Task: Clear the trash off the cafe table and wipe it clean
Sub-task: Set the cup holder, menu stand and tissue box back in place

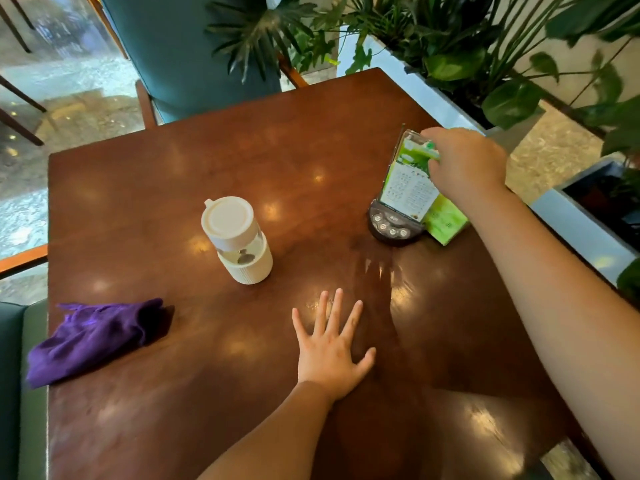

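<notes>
While the right hand (465, 164) closes over the top of the upright menu stand (405, 188) at the far right of the table (311, 140), the left hand (332, 344) lies flat, fingers spread, holding nothing. Wiping looks next: the purple cloth (93, 337) lies well to its left at the near-left edge, long axis slanting away rightward, so the left hand is nearer. A white cup (239, 237) stands between.

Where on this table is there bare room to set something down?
Bare wood runs along the far edge of the table behind the cup, and near-left between purple cloth and left hand. It is crowded around the menu stand under the right hand.
</notes>
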A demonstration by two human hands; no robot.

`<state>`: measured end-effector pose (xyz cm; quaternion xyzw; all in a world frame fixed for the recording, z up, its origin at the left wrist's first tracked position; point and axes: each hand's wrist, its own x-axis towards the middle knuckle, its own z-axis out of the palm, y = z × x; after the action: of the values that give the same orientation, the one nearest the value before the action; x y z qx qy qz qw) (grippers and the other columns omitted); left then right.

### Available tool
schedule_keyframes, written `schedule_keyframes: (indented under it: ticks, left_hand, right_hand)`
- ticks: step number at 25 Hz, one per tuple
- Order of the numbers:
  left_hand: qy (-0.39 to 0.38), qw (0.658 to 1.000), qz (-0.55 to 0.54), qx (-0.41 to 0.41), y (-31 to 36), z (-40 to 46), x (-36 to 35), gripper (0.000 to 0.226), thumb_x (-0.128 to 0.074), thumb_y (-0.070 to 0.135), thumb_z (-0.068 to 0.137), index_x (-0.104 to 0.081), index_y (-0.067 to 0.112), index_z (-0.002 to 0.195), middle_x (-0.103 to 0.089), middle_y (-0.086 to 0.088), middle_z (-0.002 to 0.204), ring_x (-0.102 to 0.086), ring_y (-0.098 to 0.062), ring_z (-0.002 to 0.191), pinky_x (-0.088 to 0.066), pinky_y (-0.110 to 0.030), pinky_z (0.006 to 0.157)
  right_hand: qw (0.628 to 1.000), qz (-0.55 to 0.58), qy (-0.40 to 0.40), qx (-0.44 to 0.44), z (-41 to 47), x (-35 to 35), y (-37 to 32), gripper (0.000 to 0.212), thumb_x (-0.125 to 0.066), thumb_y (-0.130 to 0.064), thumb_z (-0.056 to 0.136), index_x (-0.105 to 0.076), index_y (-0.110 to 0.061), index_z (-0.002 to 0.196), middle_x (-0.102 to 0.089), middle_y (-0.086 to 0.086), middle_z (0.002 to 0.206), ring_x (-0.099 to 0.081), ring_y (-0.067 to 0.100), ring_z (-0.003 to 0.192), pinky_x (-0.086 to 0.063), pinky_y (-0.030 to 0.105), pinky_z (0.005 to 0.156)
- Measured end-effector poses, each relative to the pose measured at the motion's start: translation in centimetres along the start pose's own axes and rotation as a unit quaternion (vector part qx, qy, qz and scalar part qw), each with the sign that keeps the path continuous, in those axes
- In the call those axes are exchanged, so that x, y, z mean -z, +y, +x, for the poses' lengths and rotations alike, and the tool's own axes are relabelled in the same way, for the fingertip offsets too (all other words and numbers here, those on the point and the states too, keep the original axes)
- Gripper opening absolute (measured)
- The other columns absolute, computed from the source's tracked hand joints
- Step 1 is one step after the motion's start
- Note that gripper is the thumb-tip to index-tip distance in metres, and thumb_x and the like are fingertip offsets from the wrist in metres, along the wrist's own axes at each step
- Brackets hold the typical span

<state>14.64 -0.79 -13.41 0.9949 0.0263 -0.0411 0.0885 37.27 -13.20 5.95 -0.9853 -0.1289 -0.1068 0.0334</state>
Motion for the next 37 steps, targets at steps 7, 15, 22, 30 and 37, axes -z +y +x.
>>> schedule_keyframes:
  ticks: [7, 15, 22, 30, 37]
  left_hand:
    - [-0.001, 1.0, 0.001, -0.002, 0.0, 0.2, 0.0, 0.075, -0.038, 0.068, 0.078, -0.026, 0.034, 0.144, -0.024, -0.005, 0.154, -0.014, -0.029, 0.142, -0.008, -0.069, 0.103]
    - [0.002, 1.0, -0.008, -0.001, -0.1, 0.1, 0.0, 0.075, -0.036, 0.069, 0.079, -0.022, 0.035, 0.145, -0.021, -0.004, 0.154, -0.009, -0.028, 0.143, -0.007, -0.069, 0.103]
    - [-0.003, 1.0, -0.012, -0.002, 0.0, 0.1, 0.1, 0.076, -0.038, 0.069, 0.077, -0.027, 0.034, 0.143, -0.028, -0.005, 0.152, -0.018, -0.028, 0.141, -0.01, -0.069, 0.102]
    - [-0.003, 1.0, -0.023, 0.0, 0.0, 0.1, 0.1, 0.076, -0.039, 0.069, 0.076, -0.027, 0.034, 0.143, -0.029, -0.005, 0.152, -0.018, -0.028, 0.141, -0.013, -0.069, 0.101]
    - [-0.003, 1.0, -0.027, -0.003, -0.1, 0.1, 0.2, 0.075, -0.038, 0.069, 0.077, -0.028, 0.033, 0.143, -0.028, -0.006, 0.152, -0.02, -0.028, 0.141, -0.013, -0.069, 0.1]
  right_hand:
    - [0.998, 0.021, -0.023, 0.052, 1.2, 1.4, 0.0, 0.025, -0.055, -0.007, 0.086, -0.066, -0.024, 0.1, -0.069, 0.007, 0.099, -0.059, 0.034, 0.094, -0.038, 0.034, 0.069]
    - [0.958, 0.095, -0.046, 0.266, 0.8, 3.6, -5.4, 0.026, -0.055, -0.009, 0.085, -0.068, -0.023, 0.104, -0.068, 0.002, 0.106, -0.058, 0.026, 0.099, -0.045, 0.036, 0.075]
    - [0.94, 0.107, -0.055, 0.32, 0.7, 2.3, -9.3, 0.028, -0.052, -0.011, 0.087, -0.066, -0.026, 0.106, -0.067, -0.004, 0.107, -0.058, 0.021, 0.099, -0.035, 0.028, 0.069]
    - [0.935, 0.134, -0.078, 0.318, 0.7, 1.4, -11.0, 0.027, -0.054, -0.01, 0.087, -0.067, -0.024, 0.105, -0.068, -0.004, 0.108, -0.059, 0.019, 0.1, -0.042, 0.03, 0.071]
    - [0.937, 0.148, -0.095, 0.301, 1.4, 0.7, -11.6, 0.033, -0.051, -0.006, 0.087, -0.064, -0.025, 0.111, -0.065, -0.002, 0.113, -0.058, 0.02, 0.101, -0.046, 0.035, 0.077]
